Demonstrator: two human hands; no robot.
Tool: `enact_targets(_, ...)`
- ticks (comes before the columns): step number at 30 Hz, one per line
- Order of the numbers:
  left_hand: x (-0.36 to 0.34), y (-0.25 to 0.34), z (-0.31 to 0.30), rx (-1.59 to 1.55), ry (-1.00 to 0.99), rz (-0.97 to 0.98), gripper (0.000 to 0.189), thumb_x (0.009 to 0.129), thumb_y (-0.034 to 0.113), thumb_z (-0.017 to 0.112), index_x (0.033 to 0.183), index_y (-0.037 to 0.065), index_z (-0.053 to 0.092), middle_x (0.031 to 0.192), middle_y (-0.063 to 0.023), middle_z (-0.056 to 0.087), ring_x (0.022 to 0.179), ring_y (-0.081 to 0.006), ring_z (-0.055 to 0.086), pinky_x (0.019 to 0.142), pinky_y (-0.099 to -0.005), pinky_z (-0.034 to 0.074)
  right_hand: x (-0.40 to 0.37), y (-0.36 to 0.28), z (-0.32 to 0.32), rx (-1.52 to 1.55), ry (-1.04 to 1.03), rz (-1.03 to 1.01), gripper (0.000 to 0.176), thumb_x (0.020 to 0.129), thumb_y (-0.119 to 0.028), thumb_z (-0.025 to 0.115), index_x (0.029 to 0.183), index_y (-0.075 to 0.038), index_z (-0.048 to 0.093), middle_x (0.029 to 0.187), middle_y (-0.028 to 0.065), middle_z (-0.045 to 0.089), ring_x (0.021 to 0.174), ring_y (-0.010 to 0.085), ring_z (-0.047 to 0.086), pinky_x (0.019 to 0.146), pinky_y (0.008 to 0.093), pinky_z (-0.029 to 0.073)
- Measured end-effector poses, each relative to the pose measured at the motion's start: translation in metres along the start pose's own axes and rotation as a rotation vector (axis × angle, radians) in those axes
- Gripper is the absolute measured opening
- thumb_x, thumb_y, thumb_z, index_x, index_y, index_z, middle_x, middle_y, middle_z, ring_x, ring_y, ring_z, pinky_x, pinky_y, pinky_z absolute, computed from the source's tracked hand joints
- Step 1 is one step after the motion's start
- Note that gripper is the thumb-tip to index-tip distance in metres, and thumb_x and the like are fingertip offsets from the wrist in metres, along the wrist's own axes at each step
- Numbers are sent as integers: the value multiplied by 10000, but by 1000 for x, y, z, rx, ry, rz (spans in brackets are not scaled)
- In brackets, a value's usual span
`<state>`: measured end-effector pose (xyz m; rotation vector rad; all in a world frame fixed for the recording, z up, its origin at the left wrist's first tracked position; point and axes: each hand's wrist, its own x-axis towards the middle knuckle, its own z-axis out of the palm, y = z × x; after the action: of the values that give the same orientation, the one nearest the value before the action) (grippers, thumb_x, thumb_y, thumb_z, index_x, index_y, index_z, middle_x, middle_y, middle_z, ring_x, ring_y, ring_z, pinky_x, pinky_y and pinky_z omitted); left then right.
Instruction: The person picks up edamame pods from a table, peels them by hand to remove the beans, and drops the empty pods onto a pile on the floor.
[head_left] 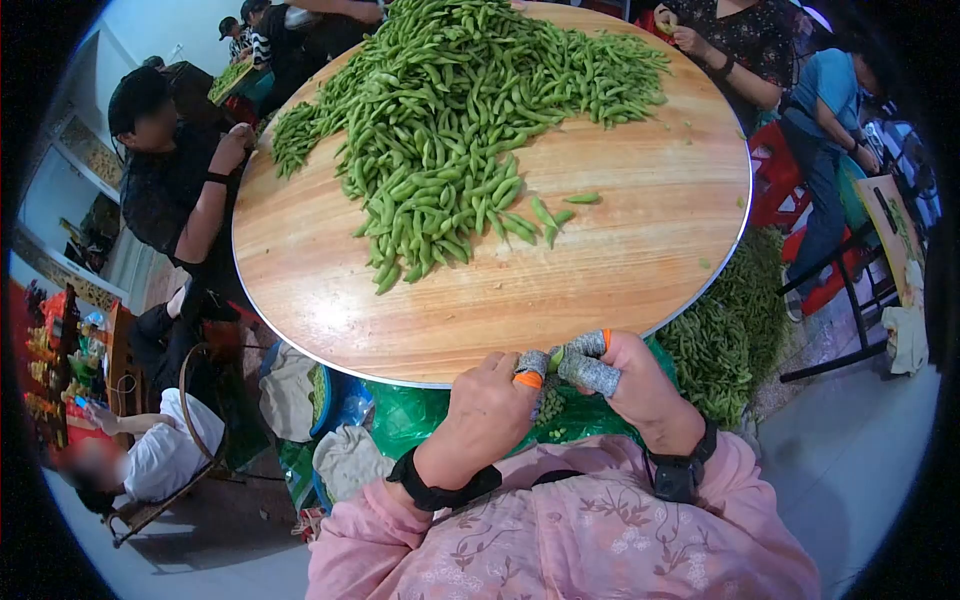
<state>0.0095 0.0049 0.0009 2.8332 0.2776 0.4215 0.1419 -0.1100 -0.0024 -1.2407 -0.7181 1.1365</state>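
My left hand [488,408] and my right hand [648,398] meet at the near edge of the round table, fingers closed. Grey finger covers with orange bands are on the thumb and finger tips of both. Pinched between the two sets of fingertips is a green soybean pod [557,357], mostly hidden by them. Shelled green beans [549,406] lie below my hands on a green plastic sheet or bag [412,418]. A large heap of soybean pods [440,140] covers the far middle of the table, with a few loose pods [582,198] at its near right side.
The wooden round table [520,320] has a pale rim. More green pods or plant waste [735,335] pile on the floor at right. Cloths [350,460] and a blue container [325,400] are at lower left. People sit around the table, one in black [165,180]. Red stools [775,175] stand at right.
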Motion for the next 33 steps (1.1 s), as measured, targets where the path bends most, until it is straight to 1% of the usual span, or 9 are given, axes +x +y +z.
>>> enact_targets(5,-3,-3,7,-20,19,10,370,545,40,601,910,50,546,743,-107,543,671,-291,550,530,-362,450,3,6,1,-26,-2,-34,112,818,-56,512,867,13,585,749,-15,575,667,44,495,586,199,414)
enact_targets(8,-4,-3,11,-160,95,5,230,643,45,592,869,46,549,696,-122,550,596,-270,547,518,-315,439,2,2,5,101,-14,34,114,789,-116,579,817,-6,585,702,-28,548,632,48,481,581,183,386)
enact_targets(10,-4,1,11,-697,88,-224,88,761,92,557,822,33,535,631,-80,535,533,-181,514,513,-256,411,3,11,3,45,-15,-56,95,790,-77,562,829,6,584,735,-13,563,662,51,494,590,192,402)
enact_targets(13,-5,-1,12,-1101,28,-386,117,821,130,503,795,16,513,600,-22,491,549,-100,458,512,-225,379,2,13,2,-64,8,-199,81,778,-30,555,839,17,581,776,12,580,697,65,516,604,209,421)
enact_targets(20,5,-3,9,-950,-47,-302,81,787,59,470,750,4,517,602,-16,489,560,-87,446,529,-231,388,1,2,1,-550,56,-460,141,704,6,582,845,-1,586,760,92,573,691,182,566,635,268,441)
enact_targets(23,9,-8,24,-888,-2,-327,115,712,38,472,790,-15,536,594,-122,512,540,-198,504,540,-288,414,2,3,1,-699,156,-537,142,694,6,582,835,-4,591,770,110,577,708,212,575,636,287,447)
enact_targets(25,11,-13,35,-707,79,-268,140,684,22,488,802,1,561,629,-137,541,582,-260,544,567,-321,437,-3,0,-8,-725,248,-521,140,699,-3,583,839,-4,593,774,113,583,706,213,577,633,293,449)
enact_targets(29,18,-25,24,-606,160,-126,162,700,31,479,836,2,563,738,-112,571,696,-227,554,649,-298,432,-27,-18,-54,-823,540,-343,133,745,-45,576,867,6,596,749,106,604,659,171,574,624,281,455)
enact_targets(33,19,-25,24,-505,129,-39,277,718,58,496,989,13,530,858,-138,565,768,-283,547,681,-343,427,-42,-12,-126,-883,712,-316,220,796,-47,512,1000,22,556,798,58,610,721,109,548,653,239,440)
